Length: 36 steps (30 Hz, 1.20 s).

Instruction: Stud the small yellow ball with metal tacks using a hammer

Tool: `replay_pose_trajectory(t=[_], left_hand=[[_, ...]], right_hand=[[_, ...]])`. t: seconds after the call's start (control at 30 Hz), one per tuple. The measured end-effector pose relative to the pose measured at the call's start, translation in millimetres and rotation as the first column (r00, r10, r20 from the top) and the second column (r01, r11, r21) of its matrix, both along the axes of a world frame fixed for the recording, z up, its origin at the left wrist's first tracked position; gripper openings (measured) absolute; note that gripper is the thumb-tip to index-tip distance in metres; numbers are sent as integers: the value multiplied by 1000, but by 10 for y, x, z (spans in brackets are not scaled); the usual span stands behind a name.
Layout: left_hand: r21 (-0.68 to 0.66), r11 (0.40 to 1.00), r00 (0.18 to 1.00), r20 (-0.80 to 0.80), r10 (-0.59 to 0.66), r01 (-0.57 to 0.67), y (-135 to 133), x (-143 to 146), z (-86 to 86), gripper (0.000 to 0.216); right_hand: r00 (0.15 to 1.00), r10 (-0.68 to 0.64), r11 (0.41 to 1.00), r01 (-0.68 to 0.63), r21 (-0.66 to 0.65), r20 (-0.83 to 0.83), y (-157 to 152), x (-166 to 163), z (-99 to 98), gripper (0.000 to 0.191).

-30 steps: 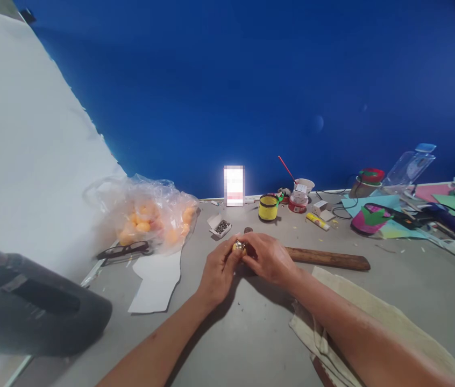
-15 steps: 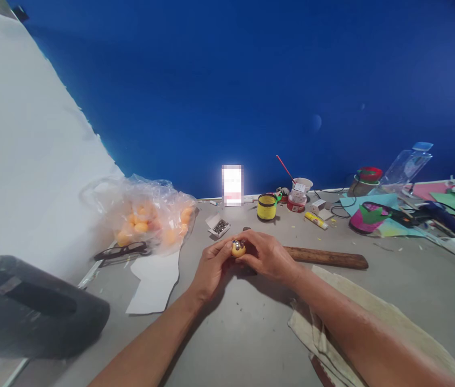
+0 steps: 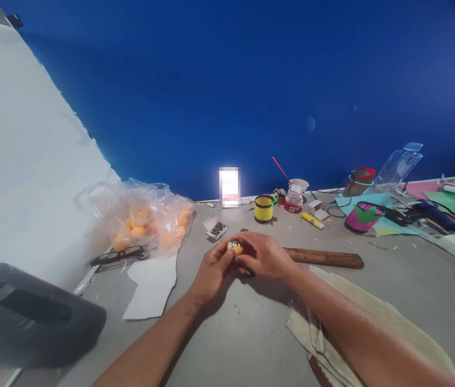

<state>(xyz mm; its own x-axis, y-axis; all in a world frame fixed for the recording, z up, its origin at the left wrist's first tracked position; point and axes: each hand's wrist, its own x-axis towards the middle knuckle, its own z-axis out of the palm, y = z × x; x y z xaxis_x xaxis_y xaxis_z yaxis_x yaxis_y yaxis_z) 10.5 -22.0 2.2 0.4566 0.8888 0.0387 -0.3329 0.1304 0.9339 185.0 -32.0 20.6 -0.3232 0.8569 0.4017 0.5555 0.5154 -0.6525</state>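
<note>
A small orange ball (image 3: 235,247) with a shiny silver spot on top is pinched between both my hands over the grey table. My left hand (image 3: 210,270) closes round it from the left, and my right hand (image 3: 265,255) grips it from the right with fingers curled. Just beyond them lies a small open white box of dark pins (image 3: 217,228). A clear plastic bag of orange balls (image 3: 147,220) sits to the far left.
A wooden stick (image 3: 324,258) lies right of my hands, a beige cloth (image 3: 372,322) under my right forearm. Black glasses (image 3: 118,255) and white paper (image 3: 150,285) lie left. A yellow cup (image 3: 263,208), glue stick (image 3: 312,220) and coloured paper scraps (image 3: 368,217) crowd the back right. A dark object (image 3: 29,317) fills the near left.
My hands and the ball have stayed in place, with the fingers turning the ball slightly; the view has shifted a little.
</note>
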Motion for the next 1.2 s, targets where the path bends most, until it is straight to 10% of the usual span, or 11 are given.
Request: replay_pose_trajectory(t=[0.33, 0.67, 1.2], left_hand=[[-192, 975, 988, 84, 128, -110, 82, -55, 14, 47], [-219, 967, 981, 106, 160, -133, 130, -104, 42, 53], [-39, 973, 951, -225, 213, -227, 181, -96, -87, 48]], right_hand=[[930, -282, 946, 311, -95, 234, 194, 253, -69, 18], [804, -142, 957, 260, -128, 577, 172, 300, -110, 18], [808, -483, 855, 353, 379, 337, -86, 125, 180, 27]])
